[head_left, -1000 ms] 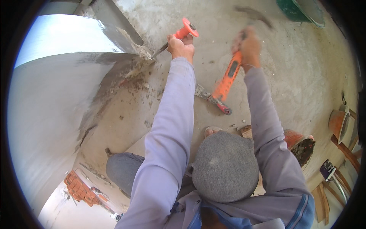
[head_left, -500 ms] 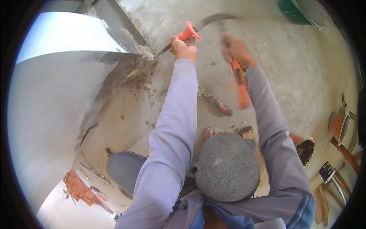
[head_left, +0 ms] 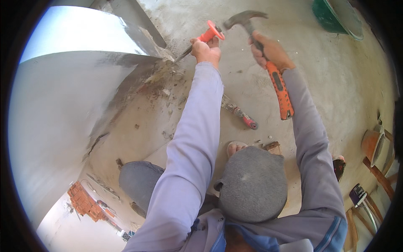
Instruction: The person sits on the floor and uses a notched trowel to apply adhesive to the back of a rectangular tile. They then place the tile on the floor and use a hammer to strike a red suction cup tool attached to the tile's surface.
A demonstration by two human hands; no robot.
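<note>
My left hand (head_left: 207, 51) is closed round the orange grip of a chisel (head_left: 211, 32) with a round hand guard. The chisel's dark blade slants down to the left, its tip at the broken lower corner of the grey plastered wall (head_left: 79, 84). In my right hand (head_left: 272, 52) is a claw hammer (head_left: 280, 90), gripped on the upper shaft with the orange handle end sticking out below. The hammer's head is just right of the chisel's struck end, a small gap apart. A scraper-like tool (head_left: 240, 112) with a red-ended, plaster-smeared handle lies on the floor beyond my knees, partly behind my left forearm.
Rubble (head_left: 166, 92) is scattered along the wall's foot. A green tub (head_left: 336, 19) stands at the far right, an orange bucket (head_left: 371, 143) at the right. Boards (head_left: 380, 178) and a paint roller or brush (head_left: 359, 195) lie lower right. Stacked bricks (head_left: 86, 201) are at lower left.
The hammer has moved slightly right and is less blurred, its head now sharper beside the chisel's end. My left hand keeps the chisel at the wall corner. The whole view has shifted a little.
</note>
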